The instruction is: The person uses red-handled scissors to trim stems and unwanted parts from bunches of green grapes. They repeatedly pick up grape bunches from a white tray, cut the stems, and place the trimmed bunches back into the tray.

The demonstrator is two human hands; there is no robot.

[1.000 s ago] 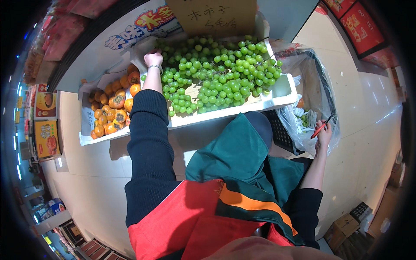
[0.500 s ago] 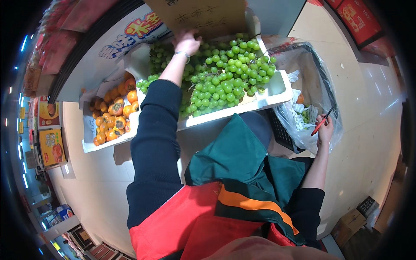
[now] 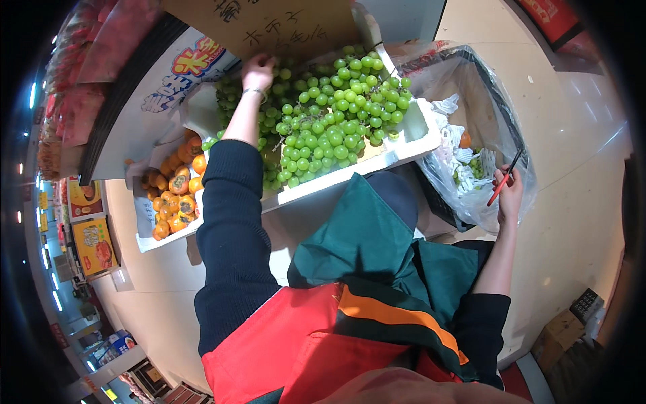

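Note:
My left hand (image 3: 258, 73), with a band at its wrist, reaches to the back of a white foam box (image 3: 420, 132) of green grapes (image 3: 323, 141). Its fingers are curled together among the grapes by the cardboard sign; what they grip is hidden. Over at the right, my right hand (image 3: 509, 191) is closed around red-handled scissors (image 3: 496, 191) whose dark tip points up and away. It is above the near right edge of a black basket (image 3: 437, 206) lined with clear plastic, which holds white foam netting (image 3: 464, 153) and some loose fruit.
A second white box (image 3: 143, 241) of orange persimmons (image 3: 179, 185) stands left of the grapes. A handwritten cardboard sign (image 3: 269, 30) rises behind the grapes. Packaged goods (image 3: 94, 246) fill shelves at the far left. A cardboard box (image 3: 562, 333) sits on the floor (image 3: 568, 222) at lower right.
My left hand has drawn its fingers in, staying at the back of the grapes. The view has shifted, so the boxes appear further left. My right hand still holds the scissors over the basket.

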